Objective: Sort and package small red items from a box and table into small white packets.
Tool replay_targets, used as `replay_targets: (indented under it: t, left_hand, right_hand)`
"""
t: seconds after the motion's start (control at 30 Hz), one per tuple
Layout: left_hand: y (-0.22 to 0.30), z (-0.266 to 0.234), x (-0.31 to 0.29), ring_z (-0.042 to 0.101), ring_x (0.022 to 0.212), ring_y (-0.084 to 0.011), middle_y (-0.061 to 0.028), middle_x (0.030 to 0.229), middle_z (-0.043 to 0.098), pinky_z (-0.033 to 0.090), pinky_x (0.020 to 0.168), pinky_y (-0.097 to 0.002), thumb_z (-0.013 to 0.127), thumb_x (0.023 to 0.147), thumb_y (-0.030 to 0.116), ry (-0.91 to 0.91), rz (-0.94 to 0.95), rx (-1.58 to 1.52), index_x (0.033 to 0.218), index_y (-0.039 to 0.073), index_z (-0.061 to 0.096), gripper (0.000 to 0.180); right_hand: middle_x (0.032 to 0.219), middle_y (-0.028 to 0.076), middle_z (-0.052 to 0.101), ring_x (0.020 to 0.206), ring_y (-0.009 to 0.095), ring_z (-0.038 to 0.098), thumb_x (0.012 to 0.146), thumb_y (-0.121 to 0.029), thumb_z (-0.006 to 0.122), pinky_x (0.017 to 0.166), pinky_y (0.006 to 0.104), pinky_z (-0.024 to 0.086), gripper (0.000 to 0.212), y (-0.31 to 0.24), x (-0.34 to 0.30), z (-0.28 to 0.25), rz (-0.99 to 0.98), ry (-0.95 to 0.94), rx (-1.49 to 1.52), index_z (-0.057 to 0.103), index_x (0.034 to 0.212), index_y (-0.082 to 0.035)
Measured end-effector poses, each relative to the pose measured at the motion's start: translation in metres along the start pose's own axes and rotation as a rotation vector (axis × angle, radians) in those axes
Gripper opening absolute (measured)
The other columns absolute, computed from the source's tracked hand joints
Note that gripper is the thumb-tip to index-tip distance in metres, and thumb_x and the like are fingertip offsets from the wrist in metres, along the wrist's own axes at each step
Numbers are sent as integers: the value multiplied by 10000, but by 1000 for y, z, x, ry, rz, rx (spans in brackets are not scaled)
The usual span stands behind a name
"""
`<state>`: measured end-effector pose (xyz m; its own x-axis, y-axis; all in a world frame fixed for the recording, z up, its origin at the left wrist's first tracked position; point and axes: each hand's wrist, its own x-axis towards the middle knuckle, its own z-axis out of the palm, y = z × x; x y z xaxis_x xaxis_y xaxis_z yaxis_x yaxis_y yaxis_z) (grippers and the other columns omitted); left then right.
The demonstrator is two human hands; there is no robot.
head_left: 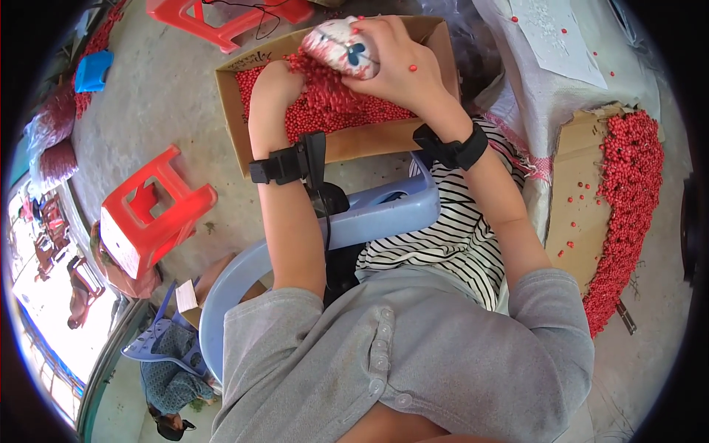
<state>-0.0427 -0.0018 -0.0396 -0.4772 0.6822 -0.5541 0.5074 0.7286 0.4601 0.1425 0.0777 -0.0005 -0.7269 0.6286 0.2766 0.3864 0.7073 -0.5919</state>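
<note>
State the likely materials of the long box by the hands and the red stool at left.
Long box: likely cardboard, matte brown, with thin, flat walls. Red stool: probably moulded plastic, smooth, slightly shiny, with rounded edges and cut-outs.

Grey floor (229,229), smooth and lightly littered, underlies the scene. On it, to the left, a red stool (156,235) lies on its side; a second red stool (235,28) appears at the upper edge. A pale blue chair (377,218) curves across the centre, and a lavender chair (151,345) with a perforated back is at lower left. Strong, overexposed daylight fills an opening (44,288) at far left, beside a greenish edge (105,369).
</note>
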Motion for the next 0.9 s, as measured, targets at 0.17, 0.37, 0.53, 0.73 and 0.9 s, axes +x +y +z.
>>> replay_targets:
  t: [0.17, 0.37, 0.53, 0.73, 0.9]
  left_hand:
    - [1, -7, -9, 530, 575, -118, -74, 647, 581, 428, 552, -261, 537, 729, 107, -1, 6, -128, 713, -22, 552, 131]
    - [2, -4, -17, 554, 632, -164, -95, 677, 587, 437, 600, -287, 551, 705, 104, 41, 74, -47, 747, -8, 557, 120]
    - [20, 2, -14, 569, 708, -232, -126, 720, 588, 434, 661, -314, 552, 699, 112, 91, 170, -5, 783, 11, 567, 132]
    - [-7, -13, -26, 571, 753, -263, -149, 770, 587, 430, 680, -323, 552, 705, 144, 228, -3, 32, 793, 21, 569, 152]
    - [22, -7, -18, 565, 783, -314, -156, 800, 589, 448, 662, -399, 464, 737, 171, 256, -5, 108, 806, 55, 585, 181]
  right_hand:
    - [1059, 125, 475, 909, 290, 530, 616, -402, 659, 763, 347, 435, 620, 65, -3, 42, 292, -7, -66, 412, 1100, -103]
    - [1066, 198, 478, 903, 298, 537, 652, -359, 606, 755, 373, 434, 573, 141, -31, 140, 821, -435, -291, 398, 1079, -39]
    - [1051, 164, 519, 921, 234, 524, 698, -170, 571, 739, 346, 427, 540, 201, -62, 191, 1008, -669, 62, 377, 1190, -57]
    - [1084, 62, 512, 930, 156, 499, 746, -139, 505, 711, 310, 430, 528, 121, -36, 144, 1090, -780, 850, 339, 1245, -98]
    - [1093, 56, 495, 935, 139, 488, 770, -149, 488, 715, 264, 422, 512, 164, -44, 111, 1047, -675, 698, 326, 1253, -98]
